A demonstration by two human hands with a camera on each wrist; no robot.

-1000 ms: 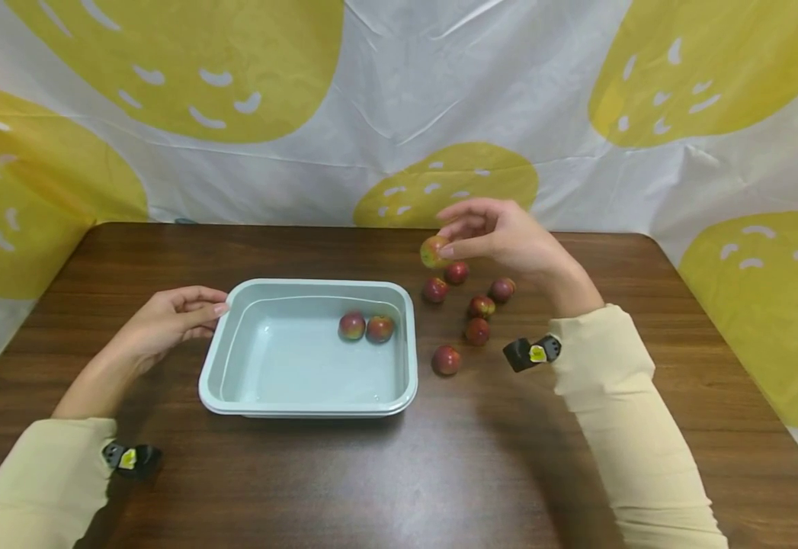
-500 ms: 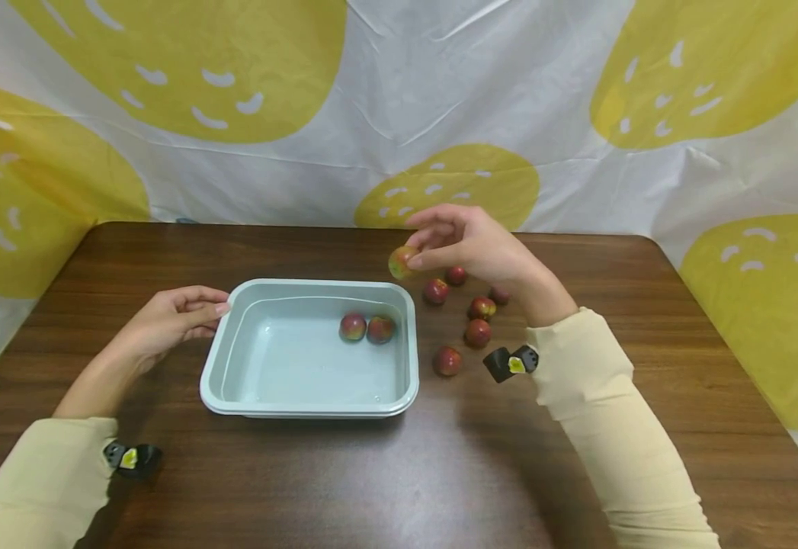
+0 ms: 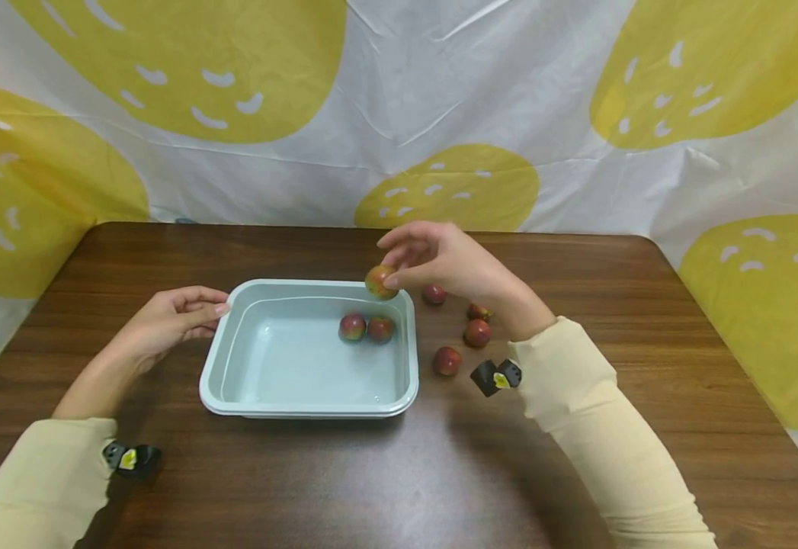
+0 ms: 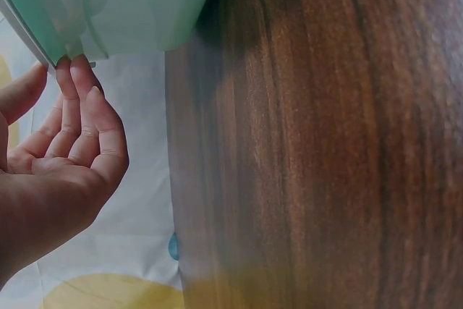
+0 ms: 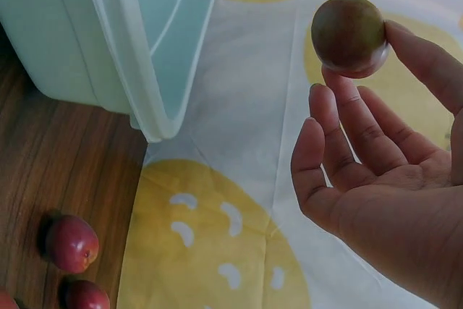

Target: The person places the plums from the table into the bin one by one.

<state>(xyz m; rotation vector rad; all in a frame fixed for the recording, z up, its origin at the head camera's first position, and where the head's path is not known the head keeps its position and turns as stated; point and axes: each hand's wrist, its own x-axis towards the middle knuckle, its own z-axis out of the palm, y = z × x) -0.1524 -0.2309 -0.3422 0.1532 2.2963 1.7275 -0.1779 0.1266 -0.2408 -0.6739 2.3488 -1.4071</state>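
Between thumb and fingertips, my right hand (image 3: 440, 263) pinches a yellow-red plum (image 3: 381, 282), which appears over the far right rim of the pale blue-green plastic basin (image 3: 309, 409) in the head view. The right wrist view shows the same plum (image 5: 350, 37) held up beside the basin (image 5: 123, 41). My left hand (image 3: 172, 320) grips the basin's left rim, its thumb at the edge and its fingertips beneath, as the left wrist view shows. Two red plums (image 3: 353, 327) lie side by side on the basin floor, toward the far right.
Several loose red plums (image 3: 447, 361) lie on the brown wooden table (image 3: 399, 488) right of the basin, some partly hidden by my right hand and wrist. A white sheet with yellow patterns (image 3: 447, 187) hangs behind the table and along its sides.
My right hand has carried the plum left and toward me, from above the loose plums to the basin's far right rim. The left hand and basin have stayed put.
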